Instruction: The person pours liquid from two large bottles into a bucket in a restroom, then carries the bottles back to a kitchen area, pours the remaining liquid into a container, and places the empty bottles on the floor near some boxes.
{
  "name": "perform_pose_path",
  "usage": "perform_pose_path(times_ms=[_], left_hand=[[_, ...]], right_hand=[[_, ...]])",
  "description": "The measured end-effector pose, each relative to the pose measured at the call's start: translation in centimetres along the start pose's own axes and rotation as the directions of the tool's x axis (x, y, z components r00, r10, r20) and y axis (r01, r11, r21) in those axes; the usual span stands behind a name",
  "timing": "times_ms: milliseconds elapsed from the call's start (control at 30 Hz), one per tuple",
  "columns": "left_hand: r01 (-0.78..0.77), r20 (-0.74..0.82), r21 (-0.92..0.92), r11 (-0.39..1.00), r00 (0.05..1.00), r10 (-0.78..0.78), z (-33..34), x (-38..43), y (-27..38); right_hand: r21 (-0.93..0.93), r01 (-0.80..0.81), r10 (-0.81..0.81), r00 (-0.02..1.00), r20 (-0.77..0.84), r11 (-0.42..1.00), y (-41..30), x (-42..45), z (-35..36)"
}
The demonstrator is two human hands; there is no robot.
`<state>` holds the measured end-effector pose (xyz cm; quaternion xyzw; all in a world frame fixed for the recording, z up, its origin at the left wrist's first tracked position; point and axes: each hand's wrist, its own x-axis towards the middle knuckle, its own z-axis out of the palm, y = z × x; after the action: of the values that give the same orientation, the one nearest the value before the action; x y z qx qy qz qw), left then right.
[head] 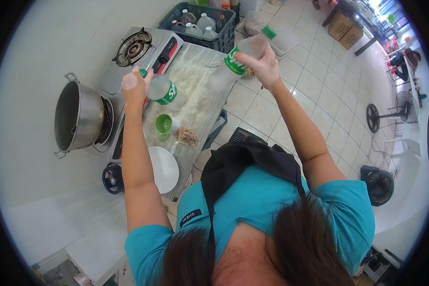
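Observation:
My left hand (134,84) is closed at the green cap and neck of a plastic Sprite bottle (161,92) over the worktop. With my right hand (264,68) I grip a second Sprite bottle (236,62) around its upper body. It leans over the worktop's far right edge, its green cap pointing away from me and its lower end blurred. Nearer to me on the worktop (195,93) is a white mug with a green inside (166,124). A small clear bag of brown bits (188,137) lies against it. A white plate (163,169) sits below my left forearm.
On the left, a large metal pot (71,116) sits tilted in view on a gas stove (139,53) with an open burner. Behind the worktop stands a plastic crate (226,35) of bottles and jugs. A pedestal fan (405,107) and a seated person (407,62) are far right.

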<state>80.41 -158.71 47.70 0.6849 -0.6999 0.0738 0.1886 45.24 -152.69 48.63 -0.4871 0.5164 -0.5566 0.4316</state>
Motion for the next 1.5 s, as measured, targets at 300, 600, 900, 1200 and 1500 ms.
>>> perform_pose_path(times_ms=[300, 600, 900, 1200, 1500], left_hand=[[-0.005, -0.025, -0.189, 0.982, 1.000, 0.000, -2.6, -1.4, 5.7], [0.012, -0.100, -0.258, 0.966, 0.994, -0.039, -0.5, -4.1, 9.0], [-0.038, -0.099, -0.125, 0.991, 0.995, 0.026, 1.5, -4.3, 10.2], [-0.031, -0.046, -0.059, 0.998, 0.999, 0.028, 2.3, -4.1, 10.9], [0.004, 0.039, -0.089, 0.996, 0.999, -0.001, -0.7, -3.7, 12.1]], right_hand=[[-0.331, 0.099, -0.119, 0.992, -0.041, 0.938, 3.6, -2.1, -6.9], [-0.202, 0.325, -0.381, 0.822, -0.423, 0.924, 1.2, -1.3, -14.6], [-0.224, 0.519, -0.545, 0.625, -0.558, 0.825, -3.3, 0.7, -19.7], [-0.367, 0.400, -0.539, 0.697, -0.473, 0.840, -5.6, -0.2, -20.2], [-0.054, 0.398, -0.361, 0.758, -0.542, 0.916, -5.9, -0.4, -20.9]])
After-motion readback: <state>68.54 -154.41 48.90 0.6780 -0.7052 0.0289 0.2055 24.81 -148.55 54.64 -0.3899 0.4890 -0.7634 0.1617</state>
